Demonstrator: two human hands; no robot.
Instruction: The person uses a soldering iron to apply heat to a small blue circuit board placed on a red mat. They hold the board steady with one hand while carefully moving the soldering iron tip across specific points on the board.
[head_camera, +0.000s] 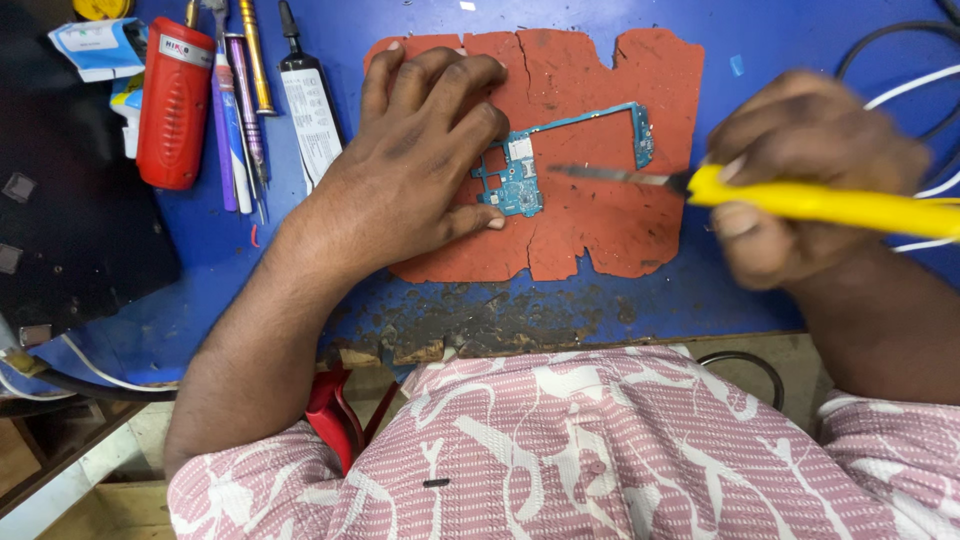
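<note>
Head view: thin board pinned on mat

A blue circuit board (525, 175) lies on the red mat (590, 230). It is pressed flat at its 9 o'clock edge by the left hand (420, 165), fingers spread. A yellow-handled tool (800, 200) is clenched in the right hand (810, 175), tip over the board. The board is judged light, thin and fragile; edges are best gripped.

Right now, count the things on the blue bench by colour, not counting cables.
Red: 2, mat, bottle
Blue: 1, circuit board
Yellow: 2, tool in right hand, screwdriver
Purple: 1, pen
Black: 1, tube
Total: 7
</note>
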